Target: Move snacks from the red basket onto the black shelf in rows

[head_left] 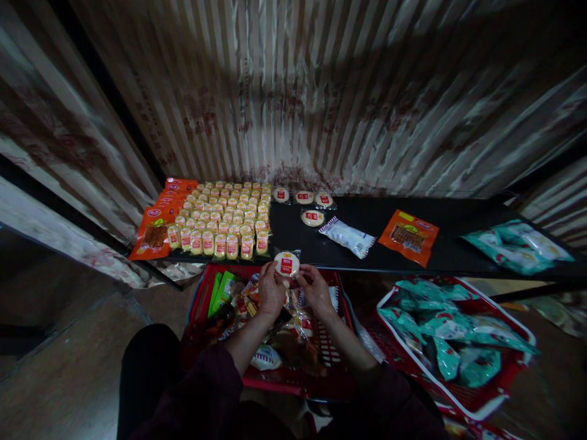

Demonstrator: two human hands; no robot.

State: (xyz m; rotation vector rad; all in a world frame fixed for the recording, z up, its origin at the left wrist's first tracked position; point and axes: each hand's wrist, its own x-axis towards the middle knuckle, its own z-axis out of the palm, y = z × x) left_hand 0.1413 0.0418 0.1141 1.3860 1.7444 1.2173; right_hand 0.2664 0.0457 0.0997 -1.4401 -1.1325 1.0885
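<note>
- As far as I can see from where I stand, the round packet (pixel 287 264) is between the person's two hands, just at the near edge of the black shelf (pixel 362 211) and above the red basket (pixel 270 385).
- The left hand (pixel 271 290) holds it at its left, near side; the right hand (pixel 317 293) is closed in a narrow pinch at its right, near side.
- This packet looks light to me, a pale disc in clear film with a red label. I judge that the film is slippery and that the disc inside can crumble, so a gentle hold at the rim or at the film's edge is better than pressing the middle.
- On the shelf, four similar round packets (pixel 313 217) lie at the far side. To their left, small yellow packets (pixel 220 220) stand in close rows; to their right come a white packet (pixel 347 237), an orange packet (pixel 409 238) and teal packets (pixel 518 244).
- The red basket holds mixed packets, and the white-rimmed basket (pixel 483 396) to its right is filled with teal bags (pixel 444 327).
- Behind the shelf hangs wrinkled, striped sheeting (pixel 293 79); the room is dim, and the floor (pixel 68 360) looks tiled.
</note>
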